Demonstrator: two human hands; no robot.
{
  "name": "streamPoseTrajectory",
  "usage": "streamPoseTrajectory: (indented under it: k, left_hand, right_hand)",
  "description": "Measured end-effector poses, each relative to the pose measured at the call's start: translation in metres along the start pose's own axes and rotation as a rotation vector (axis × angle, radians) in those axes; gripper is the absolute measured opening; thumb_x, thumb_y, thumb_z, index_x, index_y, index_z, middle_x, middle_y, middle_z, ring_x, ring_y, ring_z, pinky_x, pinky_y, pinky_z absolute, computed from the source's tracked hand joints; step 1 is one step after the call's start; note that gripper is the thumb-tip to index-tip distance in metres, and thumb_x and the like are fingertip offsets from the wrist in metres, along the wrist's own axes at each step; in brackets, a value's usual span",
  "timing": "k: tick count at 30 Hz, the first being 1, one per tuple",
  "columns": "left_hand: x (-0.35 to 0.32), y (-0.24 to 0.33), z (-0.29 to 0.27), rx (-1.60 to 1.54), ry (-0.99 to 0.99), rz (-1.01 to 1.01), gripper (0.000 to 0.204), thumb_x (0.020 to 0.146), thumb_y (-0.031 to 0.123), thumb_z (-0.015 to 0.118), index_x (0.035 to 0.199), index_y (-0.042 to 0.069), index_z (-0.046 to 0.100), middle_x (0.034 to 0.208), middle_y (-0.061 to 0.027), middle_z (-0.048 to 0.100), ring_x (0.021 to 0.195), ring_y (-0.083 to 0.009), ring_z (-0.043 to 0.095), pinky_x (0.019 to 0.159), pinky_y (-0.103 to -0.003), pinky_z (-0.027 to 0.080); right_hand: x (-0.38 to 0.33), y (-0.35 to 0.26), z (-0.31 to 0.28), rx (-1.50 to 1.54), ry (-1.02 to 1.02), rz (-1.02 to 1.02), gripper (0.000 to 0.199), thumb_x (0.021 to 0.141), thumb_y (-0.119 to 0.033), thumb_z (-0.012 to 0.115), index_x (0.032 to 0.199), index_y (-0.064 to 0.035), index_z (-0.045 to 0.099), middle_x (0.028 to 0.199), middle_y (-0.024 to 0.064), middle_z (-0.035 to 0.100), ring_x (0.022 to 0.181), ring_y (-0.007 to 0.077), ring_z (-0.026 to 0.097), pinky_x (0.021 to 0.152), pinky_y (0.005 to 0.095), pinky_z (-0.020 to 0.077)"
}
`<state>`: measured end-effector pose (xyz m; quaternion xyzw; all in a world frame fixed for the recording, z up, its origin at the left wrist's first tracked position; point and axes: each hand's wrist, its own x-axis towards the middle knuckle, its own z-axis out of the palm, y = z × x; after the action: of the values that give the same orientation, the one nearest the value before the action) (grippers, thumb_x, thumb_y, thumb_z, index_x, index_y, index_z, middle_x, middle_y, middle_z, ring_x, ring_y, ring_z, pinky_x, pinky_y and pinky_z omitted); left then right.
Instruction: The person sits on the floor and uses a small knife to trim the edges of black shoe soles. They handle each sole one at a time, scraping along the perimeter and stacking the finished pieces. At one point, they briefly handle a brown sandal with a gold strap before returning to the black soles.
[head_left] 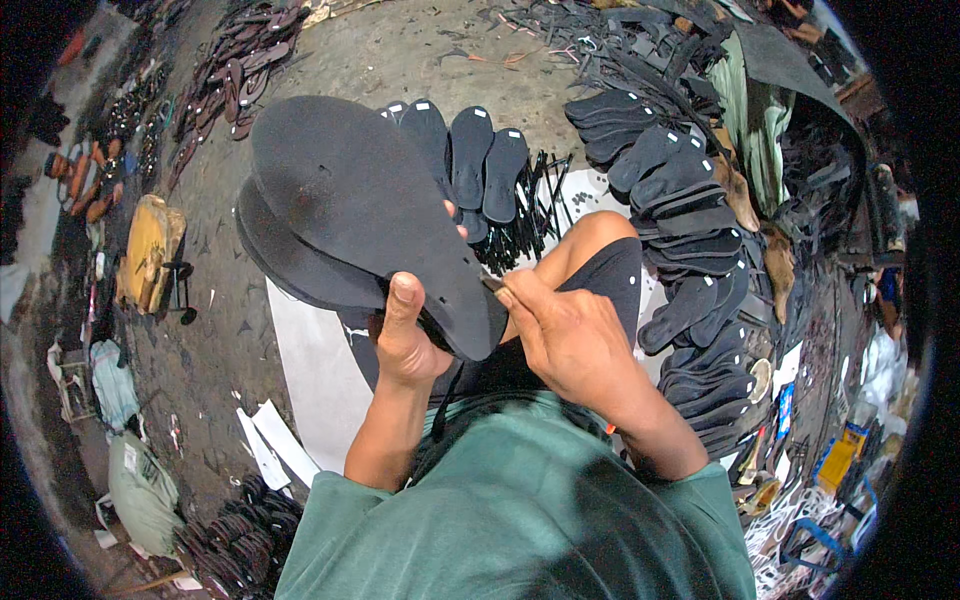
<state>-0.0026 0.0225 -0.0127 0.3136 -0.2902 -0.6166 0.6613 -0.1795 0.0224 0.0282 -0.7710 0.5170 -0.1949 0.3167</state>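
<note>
Two black sandal soles sat stacked in the left hand, heels toward the person and toes fanned up and away over the concrete floor. The left hand was closed on the heel end, thumb pressed flat on the top face and the fingers hidden underneath. The right hand was pinched shut at the heel edge of the upper sole; something thin and dark seemed to sit between its fingertips, probably the end of a strap, though it was too small to tell for certain. Small holes showed in the top sole, one near the heel and one toward the middle.

To do this well, I judged that the left thumb should stay close to the hole being worked, so the soft foam would not buckle, and the right hand should push or pull in line with the hole rather than across it, since a sideways tug could tear the foam. Keeping the lower sole from sliding out mattered too.

Beyond the raised knee, a short row of dark soles lay toe-up beside a bundle of black straps, and a long pile of finished black soles curved away on the right
</note>
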Motion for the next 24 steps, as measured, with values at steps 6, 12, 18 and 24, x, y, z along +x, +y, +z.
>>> streamPoseTrajectory:
  k: [6, 12, 18, 24]
  left_hand:
    - [0.035, 0.001, -0.020, 0.030, -0.008, 0.111, 0.069, 0.105, 0.048, 0.055, 0.153, 0.001, 0.039, 0.151, -0.0150, 0.051, 0.132, -0.0253, 0.056, 0.110, -0.041, 0.047]
    - [0.145, -0.008, -0.115, 0.558, 0.287, 0.160, 0.079, 0.092, 0.023, 0.077, 0.155, -0.003, 0.037, 0.134, -0.0162, 0.061, 0.113, -0.0227, 0.064, 0.099, -0.034, 0.050]
    - [0.137, -0.016, -0.130, 0.588, 0.279, 0.167, 0.074, 0.096, 0.021, 0.072, 0.157, 0.001, 0.034, 0.138, -0.0149, 0.061, 0.116, -0.0225, 0.064, 0.097, -0.034, 0.053]
    - [0.059, 0.002, -0.045, 0.046, 0.044, 0.126, 0.076, 0.100, 0.063, 0.054, 0.148, 0.004, 0.046, 0.142, -0.0149, 0.059, 0.115, -0.0237, 0.065, 0.093, -0.040, 0.059]
  right_hand:
    - [0.004, 0.012, 0.011, 0.069, 0.207, 0.050, 0.015, 0.105, -0.019, 0.057, 0.109, -0.0062, 0.063, 0.072, 0.0241, 0.063, 0.065, 0.0440, 0.065, 0.057, 0.0507, 0.0478]
    - [0.004, 0.007, -0.003, 0.160, 0.324, 0.071, 0.018, 0.106, -0.025, 0.055, 0.108, -0.0093, 0.064, 0.075, 0.0219, 0.067, 0.071, 0.0461, 0.067, 0.059, 0.0544, 0.0506]
    - [-0.001, 0.011, 0.001, 0.180, 0.319, 0.061, 0.017, 0.106, -0.025, 0.055, 0.110, -0.0100, 0.062, 0.074, 0.0217, 0.067, 0.069, 0.0467, 0.066, 0.058, 0.0556, 0.0504]
    - [0.016, -0.006, 0.019, 0.186, 0.159, -0.089, 0.014, 0.105, -0.025, 0.056, 0.109, -0.0117, 0.058, 0.071, 0.0212, 0.067, 0.066, 0.0461, 0.066, 0.055, 0.0572, 0.0506]
